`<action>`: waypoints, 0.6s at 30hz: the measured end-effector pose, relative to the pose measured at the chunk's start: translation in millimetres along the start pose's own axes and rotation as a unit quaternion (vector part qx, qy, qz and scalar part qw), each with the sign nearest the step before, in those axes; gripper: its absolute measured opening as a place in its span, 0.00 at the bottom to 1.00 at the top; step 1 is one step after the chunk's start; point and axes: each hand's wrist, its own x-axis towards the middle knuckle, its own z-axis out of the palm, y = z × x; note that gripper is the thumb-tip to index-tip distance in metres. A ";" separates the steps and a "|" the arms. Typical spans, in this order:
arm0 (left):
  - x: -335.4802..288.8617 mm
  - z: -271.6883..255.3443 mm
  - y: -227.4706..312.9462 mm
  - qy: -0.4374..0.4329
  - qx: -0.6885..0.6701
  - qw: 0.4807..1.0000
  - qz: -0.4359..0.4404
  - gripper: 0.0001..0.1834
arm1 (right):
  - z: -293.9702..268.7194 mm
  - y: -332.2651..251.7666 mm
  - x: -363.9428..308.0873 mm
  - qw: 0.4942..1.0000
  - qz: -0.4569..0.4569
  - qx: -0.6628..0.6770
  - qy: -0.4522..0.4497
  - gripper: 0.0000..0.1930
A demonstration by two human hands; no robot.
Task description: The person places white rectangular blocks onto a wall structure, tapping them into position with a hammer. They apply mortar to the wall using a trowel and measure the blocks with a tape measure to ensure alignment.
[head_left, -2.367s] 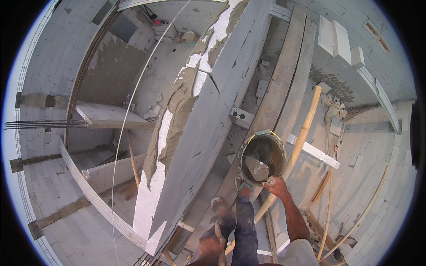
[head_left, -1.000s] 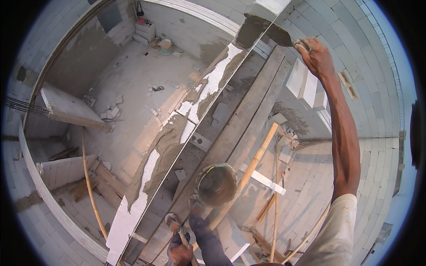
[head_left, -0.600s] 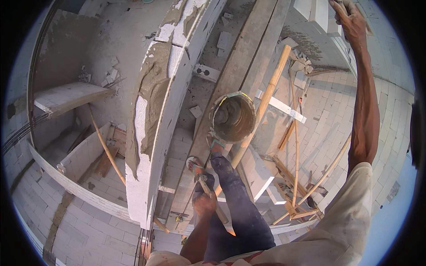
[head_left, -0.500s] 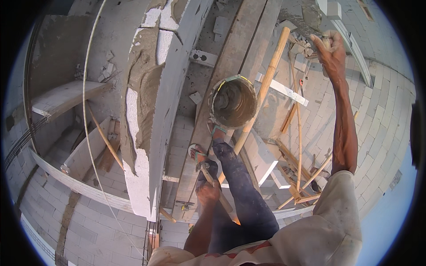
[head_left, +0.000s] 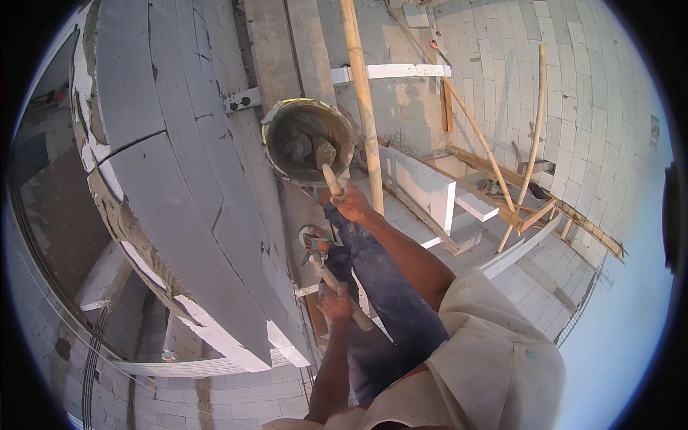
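My right hand [head_left: 351, 201] is closed round the wooden handle of a trowel [head_left: 326, 153]. Its blade reaches inside a round bucket [head_left: 345, 163] smeared with grey mortar, which stands on the planks just ahead of my feet. Lower down, in front of my thighs, my left hand [head_left: 335, 304] grips a thick wooden-handled tool [head_left: 358, 315]; its head end is hard to make out. On my left rises a block wall [head_left: 190, 208], with wet mortar [head_left: 136, 228] spread unevenly along its white top edge.
A bamboo pole [head_left: 367, 129] slants up just right of the bucket. The planks [head_left: 274, 64] I stand on run along the wall. Beyond the pole are white blocks [head_left: 423, 188], a timber frame [head_left: 530, 218] and a paved floor [head_left: 502, 100] far below.
My right hand has come down from the upper right to the bucket, and the trowel now shows inside it. The view has shifted toward the right. My left hand keeps its grip on the wooden-handled tool.
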 end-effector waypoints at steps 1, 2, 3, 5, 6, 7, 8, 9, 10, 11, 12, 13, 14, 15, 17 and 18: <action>-2.8 -3.6 1.3 -0.024 -0.026 0.999 -0.002 0.33 | -0.1 9.5 -18.9 0.999 0.028 0.018 -0.022 0.31; -1.9 -8.6 3.4 -0.042 -0.052 0.998 -0.005 0.33 | -1.3 2.0 -45.6 0.995 0.063 0.024 -0.068 0.32; -6.0 -18.5 14.3 -0.072 -0.033 0.997 -0.022 0.33 | -3.6 -4.5 -75.2 0.988 0.102 0.027 -0.111 0.34; -1.1 -16.3 -3.5 -0.112 0.014 0.994 0.004 0.33 | -18.1 -35.1 -139.5 0.970 0.152 0.001 -0.188 0.35; -4.8 -18.2 -9.1 -0.133 0.044 0.990 0.017 0.33 | -26.2 -53.7 -166.0 0.962 0.153 -0.025 -0.227 0.36; -17.2 -21.0 1.2 -0.114 0.035 0.992 0.052 0.33 | -35.8 -72.0 -181.2 0.953 0.132 -0.066 -0.265 0.36; -31.4 -20.5 11.6 -0.097 0.026 0.991 0.086 0.33 | -51.9 -87.7 -192.0 0.959 0.121 -0.018 -0.257 0.35; -52.2 -24.8 23.0 -0.094 0.028 0.988 0.122 0.32 | -92.9 -136.6 -212.3 0.963 0.121 0.039 -0.238 0.33; -71.9 -30.3 36.1 -0.087 0.047 0.983 0.155 0.32 | -97.9 -146.6 -227.6 0.965 0.124 0.073 -0.217 0.32; -89.0 -37.4 47.3 -0.078 0.061 0.977 0.186 0.31 | -104.0 -158.1 -241.3 0.966 0.127 0.101 -0.199 0.30; -113.1 -41.4 56.0 -0.070 0.072 0.971 0.216 0.32 | -86.2 -136.7 -245.4 0.968 0.138 0.105 -0.182 0.28; -130.4 -49.7 61.9 -0.103 0.080 0.963 0.235 0.30 | -74.2 -126.5 -249.2 0.969 0.145 0.107 -0.170 0.26; -141.5 -62.1 67.4 -0.142 0.093 0.953 0.251 0.28 | -72.6 -128.1 -258.5 0.959 0.168 0.173 -0.150 0.24; -156.4 -68.9 75.0 -0.171 0.076 0.949 0.253 0.27 | -81.5 -130.8 -260.6 0.949 0.177 0.221 -0.142 0.21; -194.0 -87.2 84.8 -0.252 0.056 0.937 0.236 0.24 | -86.8 -110.3 -277.1 0.926 0.196 0.297 -0.123 0.17; -210.7 -93.2 86.7 -0.288 0.037 0.931 0.222 0.23 | -75.7 -75.6 -267.5 0.923 0.195 0.310 -0.120 0.15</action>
